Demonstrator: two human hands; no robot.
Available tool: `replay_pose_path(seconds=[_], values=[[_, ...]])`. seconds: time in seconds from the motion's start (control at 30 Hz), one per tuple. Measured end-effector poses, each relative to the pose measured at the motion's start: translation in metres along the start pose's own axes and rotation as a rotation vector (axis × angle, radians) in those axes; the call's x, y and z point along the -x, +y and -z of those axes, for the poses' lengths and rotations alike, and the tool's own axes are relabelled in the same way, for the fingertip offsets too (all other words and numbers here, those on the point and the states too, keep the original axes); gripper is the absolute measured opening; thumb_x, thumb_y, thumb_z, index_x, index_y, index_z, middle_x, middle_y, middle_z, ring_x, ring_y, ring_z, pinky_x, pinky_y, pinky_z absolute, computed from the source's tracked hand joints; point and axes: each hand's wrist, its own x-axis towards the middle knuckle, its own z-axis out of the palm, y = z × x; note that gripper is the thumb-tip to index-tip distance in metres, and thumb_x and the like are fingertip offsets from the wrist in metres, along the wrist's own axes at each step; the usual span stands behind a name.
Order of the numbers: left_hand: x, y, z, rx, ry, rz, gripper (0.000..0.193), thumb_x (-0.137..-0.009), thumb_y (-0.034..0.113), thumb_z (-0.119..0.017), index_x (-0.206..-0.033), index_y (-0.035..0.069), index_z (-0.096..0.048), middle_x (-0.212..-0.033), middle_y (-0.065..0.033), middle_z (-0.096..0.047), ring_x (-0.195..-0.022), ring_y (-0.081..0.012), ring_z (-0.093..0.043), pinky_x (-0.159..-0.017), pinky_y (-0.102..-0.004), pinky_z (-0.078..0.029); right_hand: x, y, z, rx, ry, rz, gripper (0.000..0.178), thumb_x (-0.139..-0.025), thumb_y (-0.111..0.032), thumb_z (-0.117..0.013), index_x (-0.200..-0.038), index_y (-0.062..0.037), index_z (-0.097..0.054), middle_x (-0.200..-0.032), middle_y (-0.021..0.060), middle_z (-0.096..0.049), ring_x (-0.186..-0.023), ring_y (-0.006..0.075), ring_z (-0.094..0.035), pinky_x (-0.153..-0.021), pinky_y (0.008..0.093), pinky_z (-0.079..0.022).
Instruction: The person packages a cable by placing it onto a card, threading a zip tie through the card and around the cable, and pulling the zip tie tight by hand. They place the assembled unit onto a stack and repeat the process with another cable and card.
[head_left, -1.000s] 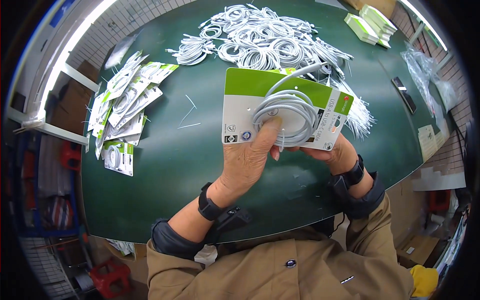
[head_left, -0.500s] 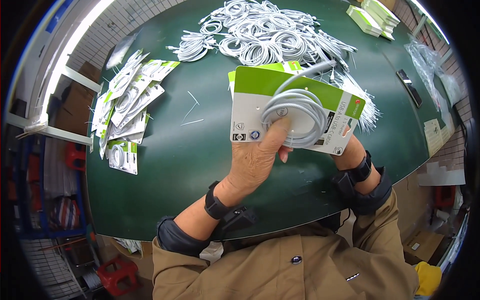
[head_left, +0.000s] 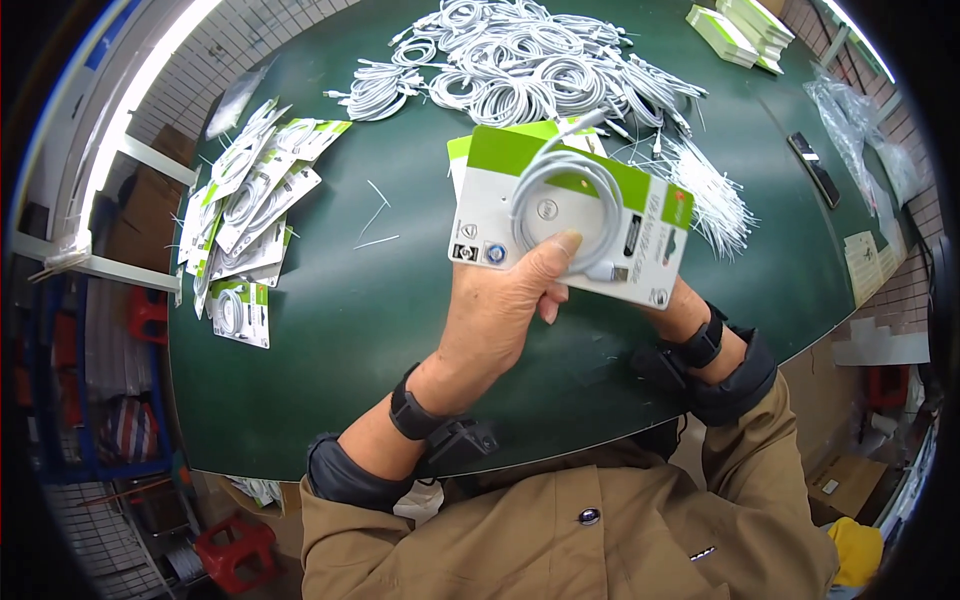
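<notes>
In front of my chest my left hand (head_left: 497, 308) grips a green and white backing card (head_left: 484, 210). The thumb of that hand presses a coiled white USB cable (head_left: 614, 208) against the card's front. One cable end points up past the top edge, while the USB plug (head_left: 606, 271) lies low on the card. Behind the card's lower right corner is my right hand (head_left: 678, 310); the card hides its fingers. Another green-topped card (head_left: 458, 150) shows from behind the first one.
A heap of coiled cables (head_left: 520, 80) covers the far table. Thin white ties (head_left: 708, 200) lie at its right. Carded cables (head_left: 255, 215) are piled at the left, with loose ties nearby. Far right are stacked cards (head_left: 742, 40), a phone (head_left: 815, 170) and plastic bags (head_left: 850, 130).
The card has shifted slightly left and tilted. The coil sits differently on it, with its USB plug now visible at the bottom. Both hands have moved a little left with the card.
</notes>
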Motion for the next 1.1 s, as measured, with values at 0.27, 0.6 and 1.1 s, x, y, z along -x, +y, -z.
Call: replay_pose_path(seconds=[0.27, 0.6, 1.1], values=[[-0.01, 0.013, 0.014, -0.051, -0.218, 0.079, 0.039, -0.09, 0.008, -0.078, -0.122, -0.001, -0.057, -0.099, -0.0076, -0.066, -0.074, -0.0118, -0.064, -0.057, -0.0239, -0.052, -0.012, -0.017, -0.015, 0.782, 0.075, 0.355, 0.049, -0.094, -0.023, -0.074, -0.14, -0.0153, -0.059, -0.132, 0.0113, -0.063, -0.121, 0.0277, -0.063, -0.103, 0.0433, -0.051], [0.0, 0.001, 0.01, 0.05, -0.048, 0.169, 0.042, -0.093, 0.007, -0.076, -0.128, 0.0, -0.054, -0.099, -0.0088, -0.067, -0.073, -0.014, -0.066, -0.058, -0.0239, -0.053, -0.006, -0.022, -0.02, 1.347, -0.003, 0.48, 0.035, -0.092, -0.02, -0.07, -0.126, -0.022, -0.067, -0.122, 0.0037, -0.067, -0.11, 0.0284, -0.065, -0.091, 0.042, -0.053], [0.013, 0.028, -0.003, 0.314, -0.102, 0.215, 0.03, -0.102, 0.015, -0.065, -0.124, -0.003, -0.057, -0.101, -0.0109, -0.069, -0.076, -0.0146, -0.07, -0.063, -0.0262, -0.061, -0.002, -0.034, -0.027, 1.266, 0.096, 0.33, 0.04, -0.098, -0.026, -0.066, -0.137, -0.0219, -0.061, -0.129, 0.0028, -0.065, -0.114, 0.0271, -0.064, -0.093, 0.0403, -0.053]])
